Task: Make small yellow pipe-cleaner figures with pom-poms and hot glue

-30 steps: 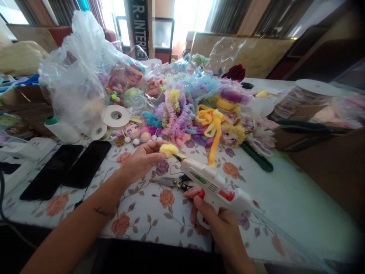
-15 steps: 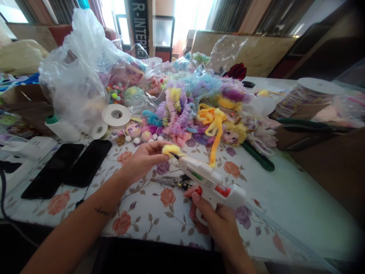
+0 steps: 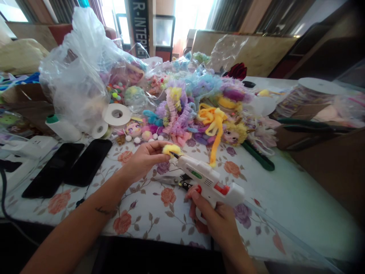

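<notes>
Between the fingertips of my left hand [image 3: 149, 156] is a small fuzzy yellow piece [image 3: 171, 148], bent into a curl. My right hand [image 3: 212, 215] is wrapped round the handle of a white glue gun [image 3: 203, 173], with a finger at its red trigger. The gun's dark nozzle points left and meets the yellow piece, or lies just in front of it. A clear glue stick [image 3: 285, 226] sticks out of the gun's back. Under the gun lies a pair of scissors or snips [image 3: 173, 180], partly hidden by the gun and my right hand.
Two black phones [image 3: 53, 171] lie at the left by white plugs [image 3: 27, 152]. Behind are white ribbon rolls [image 3: 116, 114], a plastic bag [image 3: 76, 72], doll heads [image 3: 232, 133] and a fuzzy orange-yellow strip [image 3: 215, 121]. A green-handled tool [image 3: 259, 156] and a cardboard box [image 3: 327, 167] are at right.
The glue gun has shifted very slightly left, its nozzle still at the yellow piece. My left hand keeps its hold and has hardly moved.
</notes>
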A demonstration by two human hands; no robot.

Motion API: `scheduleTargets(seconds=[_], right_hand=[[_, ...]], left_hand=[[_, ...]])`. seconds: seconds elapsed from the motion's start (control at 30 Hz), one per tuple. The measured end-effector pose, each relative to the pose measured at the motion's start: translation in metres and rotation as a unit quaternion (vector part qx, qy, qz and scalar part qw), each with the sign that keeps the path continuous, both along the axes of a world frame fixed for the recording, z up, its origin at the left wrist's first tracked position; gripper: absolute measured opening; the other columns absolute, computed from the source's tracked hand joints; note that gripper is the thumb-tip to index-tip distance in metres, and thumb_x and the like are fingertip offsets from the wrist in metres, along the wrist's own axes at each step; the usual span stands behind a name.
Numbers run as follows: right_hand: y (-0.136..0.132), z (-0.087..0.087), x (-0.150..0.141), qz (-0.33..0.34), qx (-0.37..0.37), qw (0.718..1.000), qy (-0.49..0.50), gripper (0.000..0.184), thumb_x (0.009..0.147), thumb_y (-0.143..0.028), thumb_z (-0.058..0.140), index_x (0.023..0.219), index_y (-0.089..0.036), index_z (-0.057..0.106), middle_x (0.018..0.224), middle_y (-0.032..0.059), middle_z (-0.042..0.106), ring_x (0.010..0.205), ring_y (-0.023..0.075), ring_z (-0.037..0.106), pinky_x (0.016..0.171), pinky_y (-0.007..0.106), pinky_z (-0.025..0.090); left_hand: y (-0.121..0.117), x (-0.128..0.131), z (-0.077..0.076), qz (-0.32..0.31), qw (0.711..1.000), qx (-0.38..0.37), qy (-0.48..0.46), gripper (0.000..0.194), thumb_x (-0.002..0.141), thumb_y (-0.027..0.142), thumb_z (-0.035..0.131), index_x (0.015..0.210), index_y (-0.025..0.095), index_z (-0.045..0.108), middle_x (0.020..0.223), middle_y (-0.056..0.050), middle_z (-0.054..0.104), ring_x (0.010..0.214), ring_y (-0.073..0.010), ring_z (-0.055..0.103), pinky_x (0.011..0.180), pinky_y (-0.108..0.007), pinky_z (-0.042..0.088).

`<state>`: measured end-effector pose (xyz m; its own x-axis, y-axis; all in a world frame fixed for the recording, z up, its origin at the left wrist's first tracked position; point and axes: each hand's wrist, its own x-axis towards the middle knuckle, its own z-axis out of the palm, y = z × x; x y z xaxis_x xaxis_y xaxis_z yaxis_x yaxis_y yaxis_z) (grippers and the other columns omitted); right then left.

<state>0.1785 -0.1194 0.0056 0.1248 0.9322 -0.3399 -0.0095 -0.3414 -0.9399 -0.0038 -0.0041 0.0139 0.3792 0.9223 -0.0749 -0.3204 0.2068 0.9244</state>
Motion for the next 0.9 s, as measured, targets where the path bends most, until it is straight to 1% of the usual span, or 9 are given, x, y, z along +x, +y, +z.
scheduleTargets(seconds=[0.23, 0.33, 0.43, 0.6, 0.8, 0.9], right_hand=[[-0.0005, -0.0021, 0.0004, -0.005, -0.007, 1.000, 0.003, 0.037, 0.074, -0.053, 0.070, 0.075, -0.017, 0.061, 0.048, -0.0024, 0.056, 0.036, 0.0066, 0.041, 0.034, 0.018, 0.029], [-0.0004, -0.0015, 0.0005, -0.011, -0.016, 1.000, 0.002, 0.037, 0.072, -0.052, 0.072, 0.076, -0.017, 0.061, 0.048, -0.0022, 0.056, 0.036, 0.0071, 0.042, 0.035, 0.018, 0.029], [-0.0005, -0.0014, 0.0007, -0.011, -0.020, 1.000, -0.001, 0.038, 0.072, -0.052, 0.072, 0.075, -0.016, 0.062, 0.048, -0.0021, 0.056, 0.035, 0.0072, 0.043, 0.035, 0.018, 0.030], [-0.0009, -0.0026, 0.0011, -0.008, -0.006, 1.000, 0.000, 0.040, 0.073, -0.055, 0.069, 0.073, -0.016, 0.061, 0.047, -0.0019, 0.055, 0.034, 0.0065, 0.041, 0.034, 0.018, 0.029], [-0.0002, -0.0019, 0.0002, -0.018, -0.021, 1.000, -0.004, 0.037, 0.070, -0.052, 0.073, 0.072, -0.017, 0.061, 0.049, -0.0022, 0.056, 0.037, 0.0069, 0.041, 0.034, 0.018, 0.032], [0.0006, -0.0013, 0.0003, -0.015, -0.026, 1.000, -0.004, 0.034, 0.070, -0.051, 0.073, 0.078, -0.019, 0.063, 0.049, -0.0030, 0.055, 0.037, 0.0075, 0.042, 0.034, 0.018, 0.033]], left_hand=[[0.0016, -0.0013, -0.0034, -0.006, 1.000, 0.006, -0.002, 0.029, 0.067, 0.016, 0.082, 0.095, 0.020, 0.076, 0.092, -0.002, 0.074, 0.081, -0.0131, 0.065, 0.073, -0.022, 0.049], [0.0023, -0.0020, -0.0047, -0.012, 1.000, 0.006, -0.008, 0.029, 0.067, 0.017, 0.082, 0.096, 0.021, 0.076, 0.093, -0.002, 0.074, 0.082, -0.0130, 0.065, 0.074, -0.022, 0.050], [0.0019, -0.0020, -0.0048, -0.015, 1.000, 0.001, -0.015, 0.030, 0.068, 0.016, 0.082, 0.096, 0.021, 0.076, 0.094, -0.002, 0.074, 0.082, -0.0128, 0.065, 0.073, -0.021, 0.050], [0.0015, -0.0022, -0.0047, -0.011, 1.000, -0.006, -0.026, 0.029, 0.067, 0.016, 0.082, 0.095, 0.022, 0.077, 0.092, -0.001, 0.074, 0.081, -0.0115, 0.065, 0.074, -0.020, 0.050], [0.0038, -0.0036, -0.0087, -0.010, 0.999, -0.006, -0.039, 0.032, 0.066, 0.015, 0.081, 0.097, 0.022, 0.077, 0.095, -0.002, 0.075, 0.084, -0.0135, 0.067, 0.076, -0.023, 0.049], [0.0042, -0.0031, -0.0097, 0.003, 0.999, -0.014, -0.045, 0.031, 0.067, 0.013, 0.080, 0.098, 0.020, 0.076, 0.095, -0.003, 0.075, 0.085, -0.0149, 0.067, 0.079, -0.024, 0.049]])
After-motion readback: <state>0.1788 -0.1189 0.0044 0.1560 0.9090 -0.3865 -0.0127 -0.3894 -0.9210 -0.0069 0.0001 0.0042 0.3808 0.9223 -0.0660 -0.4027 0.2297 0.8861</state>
